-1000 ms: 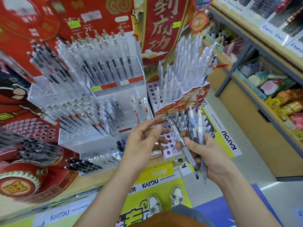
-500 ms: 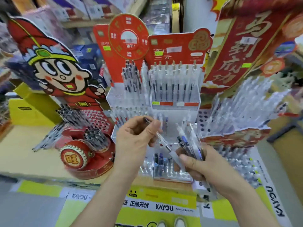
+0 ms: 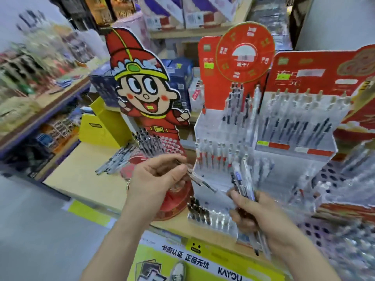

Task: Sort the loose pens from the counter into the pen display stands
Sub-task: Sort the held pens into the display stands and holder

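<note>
My left hand point(image 3: 156, 177) pinches one clear pen point(image 3: 197, 178) that slants down to the right, its tip near my right hand. My right hand point(image 3: 257, 217) grips a bunch of several pens point(image 3: 242, 180) that fan upward, with ends sticking out below the fist. Both hands hover in front of the clear tiered pen stand point(image 3: 233, 136) with red backing cards. Left of it stands a red round stand point(image 3: 160, 147) with a cartoon figure, holding dark pens. The picture is blurred by motion.
The pale wooden counter point(image 3: 81, 179) runs to the left, with a yellow box point(image 3: 101, 126) behind it. A perforated white stand point(image 3: 332, 179) with clear pens is at the right. Shelves of goods fill the back and left. A yellow banner point(image 3: 203, 260) hangs on the counter's front.
My view has swung to the left, bringing the cartoon stand to the centre. My left hand has drawn the single pen out of the bunch and moved it leftward, apart from my right hand.
</note>
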{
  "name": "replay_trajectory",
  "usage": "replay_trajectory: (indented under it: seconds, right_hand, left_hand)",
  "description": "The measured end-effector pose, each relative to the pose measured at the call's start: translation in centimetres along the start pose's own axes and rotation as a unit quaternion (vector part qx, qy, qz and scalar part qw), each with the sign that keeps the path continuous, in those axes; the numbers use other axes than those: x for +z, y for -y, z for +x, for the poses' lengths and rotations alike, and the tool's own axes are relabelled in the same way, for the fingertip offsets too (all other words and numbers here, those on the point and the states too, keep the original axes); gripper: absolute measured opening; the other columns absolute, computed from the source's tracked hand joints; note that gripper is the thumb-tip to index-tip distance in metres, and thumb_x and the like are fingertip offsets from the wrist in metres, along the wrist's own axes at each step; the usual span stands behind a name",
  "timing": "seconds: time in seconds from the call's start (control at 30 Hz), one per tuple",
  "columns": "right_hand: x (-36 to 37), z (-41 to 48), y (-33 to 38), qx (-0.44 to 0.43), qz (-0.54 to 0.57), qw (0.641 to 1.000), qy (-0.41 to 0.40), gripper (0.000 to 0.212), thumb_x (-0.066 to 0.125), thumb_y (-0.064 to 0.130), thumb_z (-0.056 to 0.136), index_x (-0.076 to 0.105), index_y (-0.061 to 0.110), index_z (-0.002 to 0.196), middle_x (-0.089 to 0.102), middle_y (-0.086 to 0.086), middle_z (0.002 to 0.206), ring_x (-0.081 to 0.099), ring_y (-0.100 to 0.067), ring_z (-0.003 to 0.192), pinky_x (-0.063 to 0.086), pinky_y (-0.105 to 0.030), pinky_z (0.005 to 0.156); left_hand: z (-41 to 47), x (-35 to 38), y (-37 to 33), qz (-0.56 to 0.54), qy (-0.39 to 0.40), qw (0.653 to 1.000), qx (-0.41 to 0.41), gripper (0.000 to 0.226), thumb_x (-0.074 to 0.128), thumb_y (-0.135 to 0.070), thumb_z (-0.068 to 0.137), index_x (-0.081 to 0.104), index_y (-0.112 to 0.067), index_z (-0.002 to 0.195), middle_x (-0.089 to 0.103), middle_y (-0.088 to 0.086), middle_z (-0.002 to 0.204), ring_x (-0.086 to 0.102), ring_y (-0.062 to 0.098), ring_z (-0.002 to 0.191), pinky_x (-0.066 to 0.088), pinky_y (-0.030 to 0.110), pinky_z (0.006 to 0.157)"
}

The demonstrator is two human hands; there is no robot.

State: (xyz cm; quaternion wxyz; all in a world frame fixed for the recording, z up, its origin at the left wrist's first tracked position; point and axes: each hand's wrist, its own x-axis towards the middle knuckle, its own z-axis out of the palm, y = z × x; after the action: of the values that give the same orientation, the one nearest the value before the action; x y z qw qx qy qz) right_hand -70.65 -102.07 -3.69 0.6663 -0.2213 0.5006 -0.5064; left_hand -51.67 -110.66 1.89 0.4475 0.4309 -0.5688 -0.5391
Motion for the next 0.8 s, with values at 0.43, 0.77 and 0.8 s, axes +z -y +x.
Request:
replay_trajectory:
  seconds: [0.43,0.77,0.8]
  right_hand:
    - [12.0,8.6,-1.3,-0.097,0.039,0.984,-0.146,0.024,0.060,0.014,0.079,0.073,0.002,0.096,0.048,-0.004,0.064,0.042,-0.013,0.049,0.033,-0.019,0.038]
    - [15.0,9.1,-1.4,-0.151,0.011,0.959,-0.238,0.011,0.056,0.006,0.093,0.067,0.003,0.092,0.055,-0.008,0.057,0.053,-0.015,0.050,0.043,-0.024,0.044]
    - [15.1,9.2,-1.3,-0.152,0.014,0.958,-0.242,0.011,0.056,0.006,0.093,0.066,0.003,0.091,0.056,-0.007,0.057,0.053,-0.015,0.049,0.043,-0.024,0.044]
  left_hand:
    - [13.4,-16.1,0.4,0.136,-0.013,0.977,0.165,0.025,0.072,-0.006,0.081,0.071,-0.031,0.080,0.072,-0.013,0.075,0.067,0.008,0.073,0.053,0.023,0.070]
    - [19.2,-11.4,1.0,0.275,0.207,0.895,0.283,0.010,0.072,-0.021,0.085,0.075,-0.024,0.094,0.071,-0.008,0.081,0.064,0.013,0.081,0.054,0.038,0.074]
    - [19.6,-10.9,1.4,0.305,0.230,0.878,0.289,0.010,0.071,-0.022,0.086,0.075,-0.024,0.094,0.070,-0.007,0.080,0.063,0.013,0.080,0.053,0.037,0.073]
